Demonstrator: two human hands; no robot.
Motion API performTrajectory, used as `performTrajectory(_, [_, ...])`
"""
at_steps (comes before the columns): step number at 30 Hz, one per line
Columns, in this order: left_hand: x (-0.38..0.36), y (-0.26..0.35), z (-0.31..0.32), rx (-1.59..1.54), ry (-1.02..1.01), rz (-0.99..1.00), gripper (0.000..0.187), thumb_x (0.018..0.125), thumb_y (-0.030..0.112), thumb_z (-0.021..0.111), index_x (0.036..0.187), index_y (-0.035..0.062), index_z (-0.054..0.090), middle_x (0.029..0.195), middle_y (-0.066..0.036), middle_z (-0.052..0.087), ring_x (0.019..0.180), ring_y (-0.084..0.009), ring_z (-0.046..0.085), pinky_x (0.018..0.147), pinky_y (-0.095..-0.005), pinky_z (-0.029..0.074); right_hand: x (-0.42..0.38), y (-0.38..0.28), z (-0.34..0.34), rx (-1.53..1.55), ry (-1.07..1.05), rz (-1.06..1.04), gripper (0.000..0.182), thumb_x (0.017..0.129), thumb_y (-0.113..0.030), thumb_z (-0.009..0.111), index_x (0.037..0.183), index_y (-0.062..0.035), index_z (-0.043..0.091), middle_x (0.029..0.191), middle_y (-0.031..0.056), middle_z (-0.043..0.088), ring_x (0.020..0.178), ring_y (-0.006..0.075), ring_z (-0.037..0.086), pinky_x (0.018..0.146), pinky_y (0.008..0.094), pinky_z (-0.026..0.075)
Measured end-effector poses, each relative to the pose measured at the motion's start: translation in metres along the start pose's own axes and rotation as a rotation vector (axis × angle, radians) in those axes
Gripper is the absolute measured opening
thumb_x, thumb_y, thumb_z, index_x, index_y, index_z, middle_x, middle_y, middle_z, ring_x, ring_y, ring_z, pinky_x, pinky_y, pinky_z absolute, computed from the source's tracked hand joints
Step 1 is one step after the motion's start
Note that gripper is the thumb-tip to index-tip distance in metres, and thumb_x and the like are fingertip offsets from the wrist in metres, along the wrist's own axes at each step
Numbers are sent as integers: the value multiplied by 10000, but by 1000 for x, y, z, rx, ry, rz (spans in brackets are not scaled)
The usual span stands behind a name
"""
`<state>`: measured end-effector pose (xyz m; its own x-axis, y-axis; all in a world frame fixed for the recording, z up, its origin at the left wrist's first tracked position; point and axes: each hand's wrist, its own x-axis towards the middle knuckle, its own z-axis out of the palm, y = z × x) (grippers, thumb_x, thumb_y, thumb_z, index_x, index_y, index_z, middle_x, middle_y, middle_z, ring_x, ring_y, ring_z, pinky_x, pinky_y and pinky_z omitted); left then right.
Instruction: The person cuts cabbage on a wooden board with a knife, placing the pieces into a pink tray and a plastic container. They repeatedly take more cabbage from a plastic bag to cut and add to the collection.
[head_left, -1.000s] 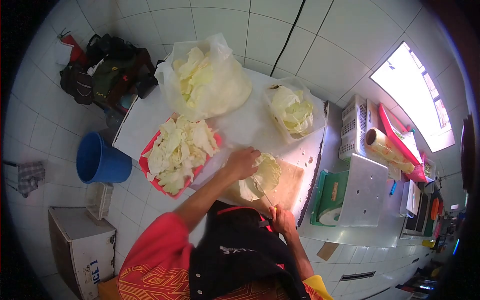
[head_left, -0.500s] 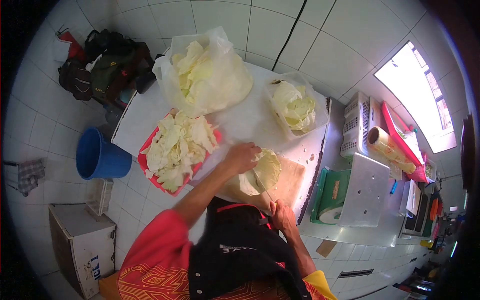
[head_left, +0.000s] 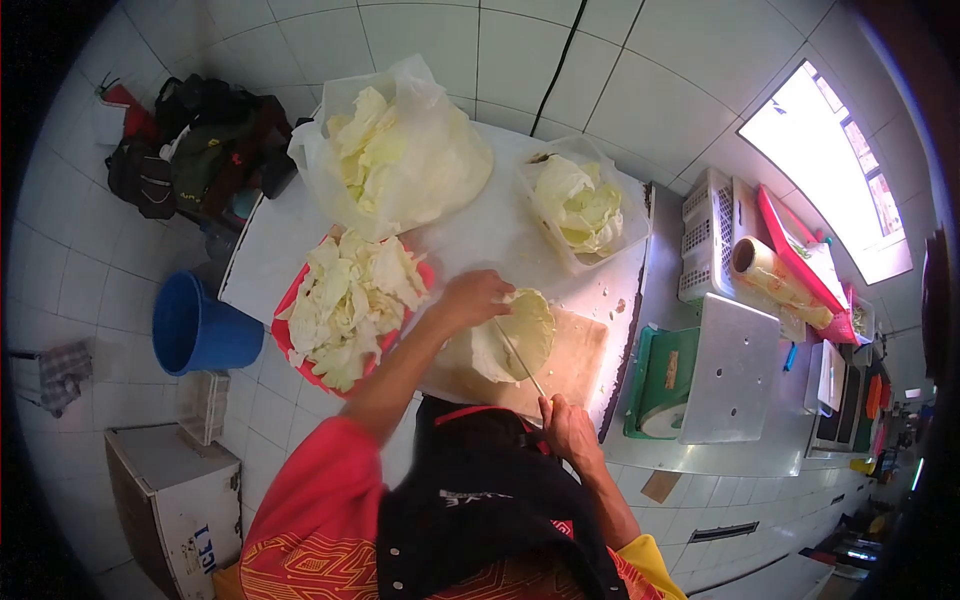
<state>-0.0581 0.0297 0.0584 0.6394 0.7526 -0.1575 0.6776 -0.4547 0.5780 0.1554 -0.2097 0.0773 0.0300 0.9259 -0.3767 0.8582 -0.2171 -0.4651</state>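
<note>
A pale cabbage piece (head_left: 530, 335) rests on the wooden cutting board (head_left: 583, 350). My left hand (head_left: 477, 298) grips its upper left edge, fingers closed on it. Closed round the handle of a knife (head_left: 518, 355), my right hand (head_left: 570, 430) is at the board's lower edge; the blade lies across the cabbage. Left of the board stands a red basket (head_left: 290, 330) full of loose cabbage leaves (head_left: 350, 295). Behind it is a translucent plastic bag (head_left: 440, 165) of leaves. A clear container (head_left: 635, 225) at the back right holds another cabbage (head_left: 580, 205).
A green scale (head_left: 650, 375) with a metal plate (head_left: 730, 370) stands on the steel counter to the right, near a wrap roll (head_left: 770, 270) and a white crate (head_left: 705, 235). A blue bucket (head_left: 205, 325) and a white box (head_left: 185, 500) are on the floor at left.
The view has shifted slightly. The cabbage piece shows more of its hollow inner side, and the knife blade lies further along its left side. Both hands keep their hold.
</note>
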Motion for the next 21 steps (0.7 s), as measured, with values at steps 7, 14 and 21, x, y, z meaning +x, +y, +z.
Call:
performTrajectory(7, [-2,-1,-1,-28,12,7,485,838,410,748,1233,130,721,1194,-118,680,1120,-318,635,960,-427,503,1,1,12,-21,36,5,414,1058,-358,479,893,17,535,683,313,617,680,536,616,631,627,468])
performTrajectory(14, [-1,3,-2,0,-7,-6,481,840,418,756,1239,152,720,1193,-121,671,1133,-323,624,979,-436,490,-1,-7,4,33,-6,60,439,1061,-376,465,905,25,556,732,329,637,723,543,629,664,621,481])
performTrajectory(21, [2,0,2,-1,-13,-4,472,834,415,757,1223,148,728,1174,-115,674,1124,-322,626,969,-437,492,-3,-8,10,12,7,82,443,1062,-378,454,922,27,568,744,341,634,747,546,631,687,630,478])
